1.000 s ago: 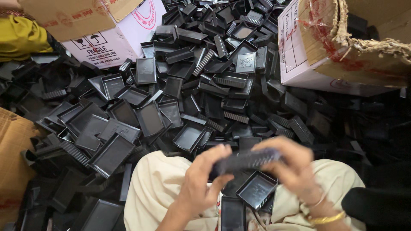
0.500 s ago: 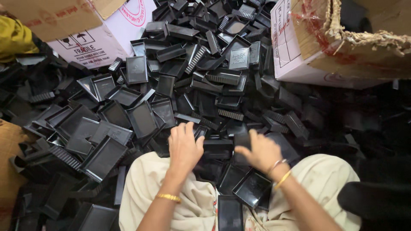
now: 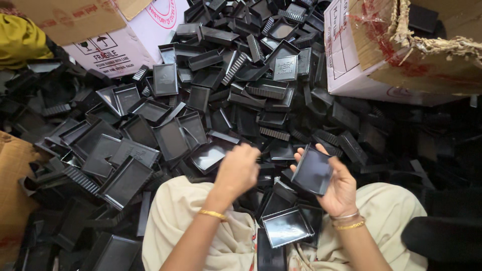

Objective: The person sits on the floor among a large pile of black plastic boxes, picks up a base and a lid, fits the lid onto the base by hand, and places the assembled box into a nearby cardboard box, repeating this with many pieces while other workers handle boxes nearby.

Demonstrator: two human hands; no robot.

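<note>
My right hand (image 3: 337, 186) holds a flat black plastic tray piece (image 3: 312, 170) tilted up above my lap. My left hand (image 3: 237, 170) hovers just left of it with fingers curled; a dark piece may be under them, but I cannot tell. Another black tray (image 3: 287, 227) lies on my lap between my cream-clothed knees (image 3: 191, 221). Gold bangles sit on both wrists.
A big heap of black plastic trays (image 3: 211, 100) covers the floor ahead and to the left. A torn cardboard box (image 3: 411, 45) stands at the upper right, a white carton (image 3: 125, 40) at the upper left, brown cardboard (image 3: 12, 185) at the left edge.
My hands were together on one dark piece out over the heap; they have drawn back and apart, the right now showing a tray's flat face.
</note>
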